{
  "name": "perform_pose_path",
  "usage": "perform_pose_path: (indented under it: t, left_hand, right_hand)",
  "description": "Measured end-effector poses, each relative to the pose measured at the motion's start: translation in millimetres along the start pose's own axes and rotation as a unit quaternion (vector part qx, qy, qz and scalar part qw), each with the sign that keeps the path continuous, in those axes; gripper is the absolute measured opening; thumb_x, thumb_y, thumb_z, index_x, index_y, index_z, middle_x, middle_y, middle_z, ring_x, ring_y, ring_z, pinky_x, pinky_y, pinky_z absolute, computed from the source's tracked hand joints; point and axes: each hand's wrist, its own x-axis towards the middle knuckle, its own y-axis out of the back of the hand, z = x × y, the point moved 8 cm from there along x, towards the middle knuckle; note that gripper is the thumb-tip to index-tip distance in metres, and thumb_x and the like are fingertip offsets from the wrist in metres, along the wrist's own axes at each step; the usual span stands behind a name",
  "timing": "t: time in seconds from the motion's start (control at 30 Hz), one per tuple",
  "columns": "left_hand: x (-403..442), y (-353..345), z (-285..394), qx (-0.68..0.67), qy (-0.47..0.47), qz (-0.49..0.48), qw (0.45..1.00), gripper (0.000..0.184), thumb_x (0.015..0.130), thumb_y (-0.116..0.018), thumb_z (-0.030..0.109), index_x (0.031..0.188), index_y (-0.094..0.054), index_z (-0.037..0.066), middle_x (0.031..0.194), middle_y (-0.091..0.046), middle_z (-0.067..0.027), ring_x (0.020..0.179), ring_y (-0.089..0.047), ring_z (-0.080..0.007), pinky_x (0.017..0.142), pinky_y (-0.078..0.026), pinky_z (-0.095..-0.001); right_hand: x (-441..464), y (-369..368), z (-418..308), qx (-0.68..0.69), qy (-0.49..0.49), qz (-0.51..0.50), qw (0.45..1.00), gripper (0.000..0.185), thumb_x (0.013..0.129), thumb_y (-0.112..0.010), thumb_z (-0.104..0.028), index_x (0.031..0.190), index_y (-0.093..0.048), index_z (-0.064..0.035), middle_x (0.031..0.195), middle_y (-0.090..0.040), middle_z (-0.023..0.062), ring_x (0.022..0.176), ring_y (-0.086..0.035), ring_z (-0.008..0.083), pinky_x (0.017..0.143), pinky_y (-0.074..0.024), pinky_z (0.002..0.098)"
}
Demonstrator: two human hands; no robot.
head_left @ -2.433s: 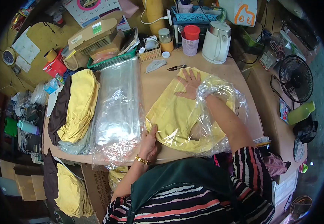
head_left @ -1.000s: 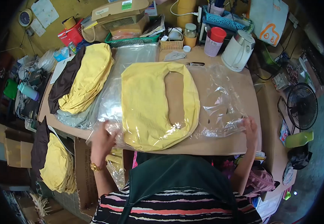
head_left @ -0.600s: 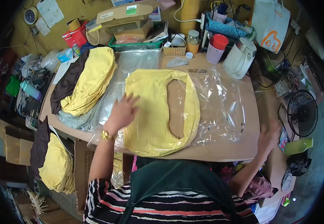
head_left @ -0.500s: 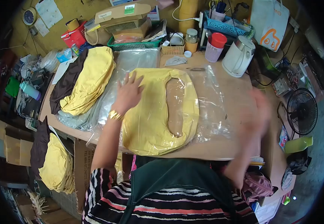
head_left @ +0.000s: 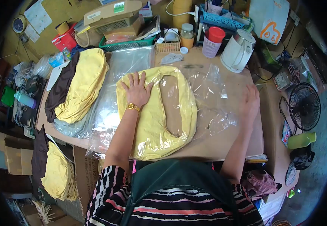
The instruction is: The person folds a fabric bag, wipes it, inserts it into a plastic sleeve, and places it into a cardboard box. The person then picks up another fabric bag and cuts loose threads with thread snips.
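Observation:
A yellow cloth shoulder bag (head_left: 148,124) with a wide looped strap lies flat on the table inside a clear plastic bag (head_left: 212,113). The plastic spreads out wrinkled to the right of the cloth. My left hand (head_left: 137,91) rests on the upper left part of the yellow bag, palm down with fingers spread. To the right of the plastic, my right hand (head_left: 250,101) is over the table's right side. Its fingers are apart and extended, and I see nothing in them.
Left of the work lie clear plastic bags (head_left: 129,64) and a stack of yellow (head_left: 84,83) and dark brown cloth pieces (head_left: 62,83). A white electric kettle (head_left: 237,52), a red-lidded cup (head_left: 212,42) and baskets line the back. A fan (head_left: 304,106) stands at right.
My left hand has moved slightly right and pressed down flat on the yellow bag. My right hand, blurred before, is now sharp and a little further left. The whole view has shifted slightly.

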Motion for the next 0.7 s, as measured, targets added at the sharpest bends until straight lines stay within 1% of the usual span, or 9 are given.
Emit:
perform_pose_path:
  t: [0.03, 0.1, 0.13, 0.17, 0.33, 0.4, 0.47, 0.63, 0.7]
  left_hand:
    - [0.1, -1.2, 2.6, 0.000, 0.000, -0.007, 1.000, 0.066, 0.096, -0.030, 0.057, 0.149, -0.031, 0.019, 0.156, -0.022, -0.0125, 0.144, -0.015, -0.0357, 0.110, -0.004, -0.0669]
    - [-1.4, -0.1, 8.6, -0.007, -0.003, -0.010, 1.000, 0.066, 0.095, -0.030, 0.057, 0.149, -0.029, 0.019, 0.156, -0.022, -0.0125, 0.145, -0.014, -0.0359, 0.110, -0.004, -0.0670]
    - [-1.3, 0.1, 9.6, -0.006, -0.002, -0.012, 1.000, 0.066, 0.095, -0.030, 0.057, 0.149, -0.029, 0.019, 0.156, -0.022, -0.0125, 0.145, -0.014, -0.0359, 0.110, -0.004, -0.0670]
    - [-1.9, 1.3, 10.6, -0.012, -0.007, -0.010, 1.000, 0.066, 0.095, -0.029, 0.057, 0.150, -0.028, 0.019, 0.156, -0.022, -0.0129, 0.145, -0.014, -0.0363, 0.110, -0.004, -0.0670]
    - [-5.5, 0.2, -0.9, -0.026, 0.003, -0.002, 1.000, 0.068, 0.095, -0.028, 0.058, 0.151, -0.025, 0.018, 0.156, -0.021, -0.0140, 0.145, -0.013, -0.0375, 0.109, -0.003, -0.0674]
    - [-3.4, 0.7, -7.6, -0.042, 0.039, -0.005, 0.998, 0.069, 0.095, -0.028, 0.058, 0.150, -0.025, 0.016, 0.156, -0.020, -0.0145, 0.145, -0.013, -0.0377, 0.109, -0.003, -0.0675]
    - [-4.1, 3.3, -4.8, -0.045, 0.047, -0.006, 0.998, 0.069, 0.095, -0.028, 0.058, 0.150, -0.025, 0.016, 0.156, -0.020, -0.0146, 0.145, -0.012, -0.0376, 0.109, -0.003, -0.0676]
    - [2.2, -0.1, -6.3, -0.074, 0.059, 0.009, 0.995, 0.068, 0.095, -0.029, 0.057, 0.150, -0.025, 0.017, 0.156, -0.020, -0.0150, 0.145, -0.012, -0.0379, 0.109, -0.003, -0.0677]
    - [8.2, 6.6, -18.4, -0.274, 0.081, 0.064, 0.956, 0.062, 0.095, -0.040, 0.050, 0.146, -0.035, 0.014, 0.155, -0.021, -0.0185, 0.144, -0.014, -0.0394, 0.112, -0.007, -0.0623]
  right_hand:
    - [-12.3, 28.6, -77.9, 0.025, 0.138, 0.061, 0.988, 0.035, 0.089, -0.057, -0.016, 0.123, -0.055, -0.0100, 0.136, -0.046, 0.0143, 0.126, -0.044, 0.0296, 0.106, -0.0316, 0.0488]
    - [-60.0, 23.4, -184.8, 0.080, 0.261, -0.031, 0.962, 0.051, 0.078, -0.070, -0.028, 0.123, -0.056, -0.0080, 0.140, -0.043, 0.0147, 0.132, -0.036, 0.0323, 0.107, -0.0212, 0.0653]
    - [-86.5, 5.5, -239.0, 0.084, 0.333, -0.177, 0.922, 0.062, 0.076, -0.071, -0.040, 0.128, -0.054, -0.0116, 0.147, -0.036, 0.0150, 0.140, -0.026, 0.0325, 0.106, -0.0150, 0.0703]
    - [-100.2, -12.0, -257.7, 0.124, 0.376, -0.173, 0.902, 0.065, 0.077, -0.068, -0.045, 0.132, -0.052, -0.0144, 0.149, -0.032, 0.0146, 0.142, -0.022, 0.0321, 0.107, -0.0145, 0.0694]
    - [-44.4, -161.4, -106.0, -0.028, 0.096, -0.346, 0.933, 0.071, 0.083, -0.057, -0.057, 0.144, -0.040, -0.0235, 0.156, -0.022, 0.0072, 0.144, -0.017, 0.0295, 0.112, -0.0047, 0.0618]
    - [-21.9, -132.7, -27.9, -0.252, 0.055, -0.202, 0.945, 0.079, 0.081, -0.053, -0.066, 0.145, -0.037, -0.0221, 0.155, -0.022, 0.0179, 0.143, -0.016, 0.0372, 0.109, -0.0066, 0.0674]
    - [-24.4, -123.6, 46.9, -0.199, -0.153, -0.224, 0.942, 0.086, 0.082, -0.045, -0.071, 0.147, -0.032, -0.0168, 0.154, -0.021, 0.0199, 0.143, -0.014, 0.0402, 0.106, -0.0025, 0.0710]
    - [-22.5, -127.9, 50.5, -0.160, -0.182, -0.185, 0.952, 0.086, 0.084, -0.050, -0.065, 0.146, -0.031, -0.0078, 0.151, -0.025, 0.0229, 0.142, -0.017, 0.0401, 0.106, -0.0092, 0.0692]
    - [-22.2, -131.3, 38.9, -0.194, -0.184, -0.202, 0.942, 0.082, 0.086, -0.052, -0.060, 0.144, -0.032, -0.0044, 0.148, -0.031, 0.0231, 0.140, -0.024, 0.0383, 0.108, -0.0156, 0.0657]
